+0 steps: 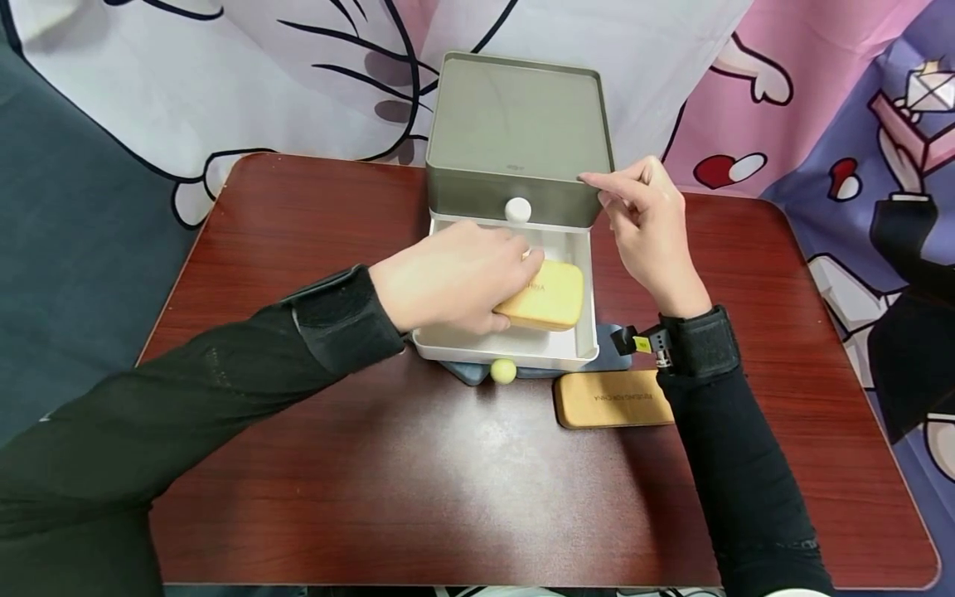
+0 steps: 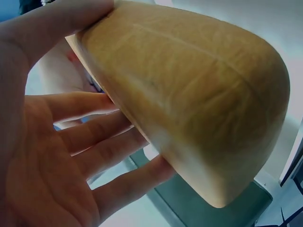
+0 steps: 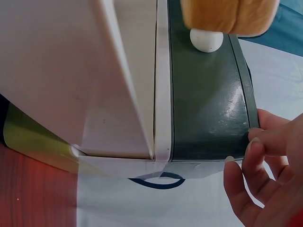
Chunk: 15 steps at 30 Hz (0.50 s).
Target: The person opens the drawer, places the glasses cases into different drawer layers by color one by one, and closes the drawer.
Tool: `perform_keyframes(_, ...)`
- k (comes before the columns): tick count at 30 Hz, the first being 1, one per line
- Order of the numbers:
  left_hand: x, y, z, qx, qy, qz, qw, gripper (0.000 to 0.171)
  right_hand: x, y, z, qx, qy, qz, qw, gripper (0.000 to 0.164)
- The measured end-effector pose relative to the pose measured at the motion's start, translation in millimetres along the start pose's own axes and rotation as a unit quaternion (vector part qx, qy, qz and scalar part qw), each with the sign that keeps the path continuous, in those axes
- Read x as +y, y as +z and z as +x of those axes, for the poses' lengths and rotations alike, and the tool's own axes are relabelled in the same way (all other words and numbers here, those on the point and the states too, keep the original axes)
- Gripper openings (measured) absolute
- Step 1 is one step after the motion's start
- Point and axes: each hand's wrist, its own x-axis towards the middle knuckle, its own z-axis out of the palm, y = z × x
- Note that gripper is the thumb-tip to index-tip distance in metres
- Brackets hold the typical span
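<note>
My left hand (image 1: 462, 278) holds a yellow glasses case (image 1: 555, 298) by its near side, thumb on one face and fingers on the other. The case, with small lettering on top, is over the pulled-out white drawer (image 1: 585, 352); whether it touches the bottom I cannot tell. Its leather-like, creased surface fills much of the left wrist view. The drawer belongs to a grey-green drawer box (image 1: 522, 116) with a white round knob (image 1: 518, 210). At the box's front right top corner, my right hand (image 1: 649, 232) grips the edge with its fingertips.
A second yellow case (image 1: 612, 400) lies on the brown table (image 1: 388, 497), partly behind my right forearm. A flat blue-grey thing (image 1: 613, 348) sticks out from under the drawer. The drawer has a yellow-green knob (image 1: 503, 371). Printed cloth (image 1: 336, 91) hangs behind the table.
</note>
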Motion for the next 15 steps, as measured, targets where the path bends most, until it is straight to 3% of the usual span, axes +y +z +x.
perform_keyframes(6,-4.5,3.3,10.2,-0.003,-0.007,-0.009,0.9999,0.044,0,-1,1,0.0,-0.004,-0.001,1.0,0.036)
perform_keyframes(15,-8.4,12.6,25.9,-0.017,-0.004,0.017,0.9997,0.052,0,-1,3,0.015,-0.023,-0.008,1.0,0.039)
